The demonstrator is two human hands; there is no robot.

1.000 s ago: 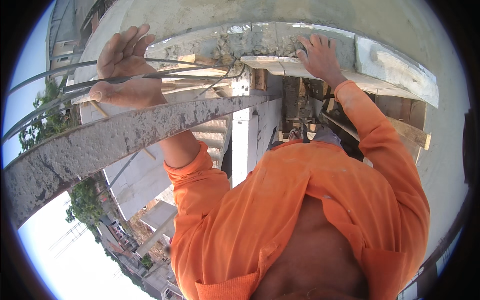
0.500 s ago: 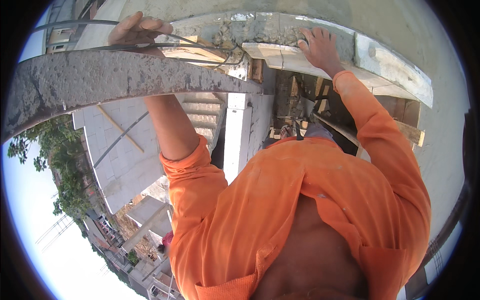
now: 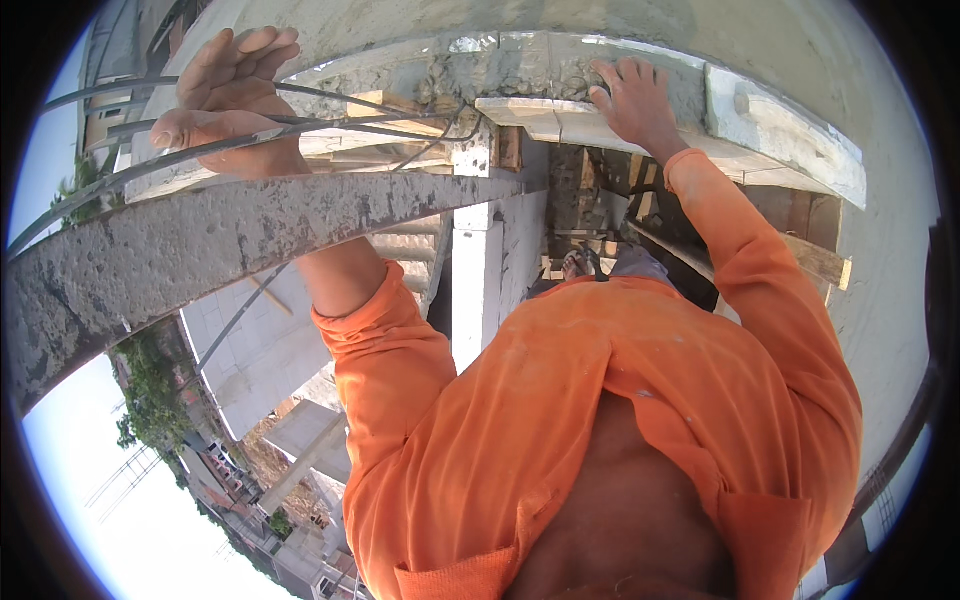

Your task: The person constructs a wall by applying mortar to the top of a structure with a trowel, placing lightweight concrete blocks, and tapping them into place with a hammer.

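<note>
My left hand [image 3: 225,95] is raised at the upper left with its fingers apart and thumb out. Dark thin metal rods [image 3: 100,188] run past it, one crossing close to the thumb; whether the hand touches them I cannot tell. A grey, mortar-spotted beam [image 3: 250,215] passes across my left forearm and hides part of it. My right hand [image 3: 640,105] lies with spread fingers on the mortar-covered edge of a ledge, over a pale board [image 3: 545,118]. It grips nothing.
Below the ledge is an opening with wooden pieces [image 3: 820,262] and my feet [image 3: 578,264]. A white block pillar [image 3: 477,290] stands left of it. A grey wet-looking slab [image 3: 800,50] stretches beyond. Far below at left are a block wall [image 3: 255,350], trees and buildings.
My left hand has moved left and its fingers have spread upward. The beam's left end has dropped lower, and the rods have shifted. My right hand stays at the ledge.
</note>
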